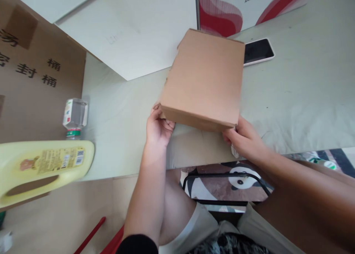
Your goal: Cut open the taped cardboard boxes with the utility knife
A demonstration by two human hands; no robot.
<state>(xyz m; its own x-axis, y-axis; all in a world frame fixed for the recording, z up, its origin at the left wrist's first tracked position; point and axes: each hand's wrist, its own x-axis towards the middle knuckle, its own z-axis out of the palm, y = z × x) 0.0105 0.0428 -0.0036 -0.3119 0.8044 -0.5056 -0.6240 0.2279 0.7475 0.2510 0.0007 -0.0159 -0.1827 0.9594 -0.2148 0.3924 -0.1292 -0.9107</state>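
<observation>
We are holding the box (203, 80) over the worktop (299, 106), left hand (158, 130) and right hand (245, 141) each closing a grip on a near corner

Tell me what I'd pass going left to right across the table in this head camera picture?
Yellow jug → clear plastic bottle → left hand → brown cardboard box, held at its near corners → right hand → phone, lying flat further back on the table.
</observation>
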